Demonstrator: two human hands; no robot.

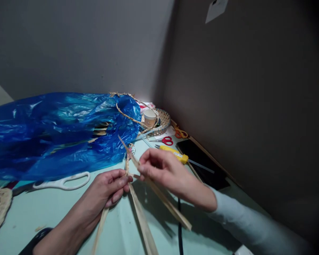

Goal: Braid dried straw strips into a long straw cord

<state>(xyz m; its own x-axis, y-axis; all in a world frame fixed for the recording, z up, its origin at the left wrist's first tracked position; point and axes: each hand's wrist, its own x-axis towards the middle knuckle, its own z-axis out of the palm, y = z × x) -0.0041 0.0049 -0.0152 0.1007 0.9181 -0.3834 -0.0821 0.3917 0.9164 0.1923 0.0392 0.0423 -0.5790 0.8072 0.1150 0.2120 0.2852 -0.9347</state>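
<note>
Both my hands pinch a bundle of pale straw strips (146, 219) above a mint-green table (55, 212). My left hand (108, 187) is closed, its fingertips pressed on the braided part where the strips meet. My right hand (162, 170) is closed too, pinching one strip (170, 205) that runs from upper left down to the lower right. Loose strip ends hang toward me under both hands.
A large blue plastic bag (55, 131) holding more strips lies at the left. White-handled scissors (61, 183) rest before it. Behind my hands are a yellow glue gun (175, 154), red scissors (166, 141), orange scissors (180, 134), a woven tray (164, 120) with a paper cup (150, 117), a braided cord (130, 117), a black phone (202, 159).
</note>
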